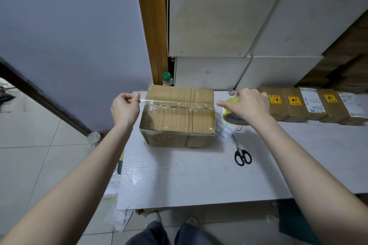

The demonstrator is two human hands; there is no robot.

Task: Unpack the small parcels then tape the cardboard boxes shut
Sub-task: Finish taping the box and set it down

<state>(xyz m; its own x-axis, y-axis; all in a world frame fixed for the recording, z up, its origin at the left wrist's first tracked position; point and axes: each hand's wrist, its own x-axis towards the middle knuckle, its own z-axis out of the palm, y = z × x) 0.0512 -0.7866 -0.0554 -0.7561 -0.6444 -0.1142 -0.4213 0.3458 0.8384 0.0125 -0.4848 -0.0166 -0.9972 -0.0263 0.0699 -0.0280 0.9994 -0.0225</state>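
Note:
A brown cardboard box [177, 117] with closed flaps and old clear tape on it stands on the white table [189, 181]. A strip of clear tape [169, 102] stretches over the box's top seam from left to right. My left hand [125, 108] is left of the box, pinching the free end of the strip. My right hand [249, 105] is right of the box, gripping a yellow tape dispenser [233, 113] that holds the roll.
Black-handled scissors [242, 155] lie right of the box, beside a sheet of labels [224, 131]. Several small brown parcels [310, 105] with yellow stickers line the table's far right. White cartons [219, 22] are stacked behind; a green-capped bottle [166, 78] stands at the doorframe.

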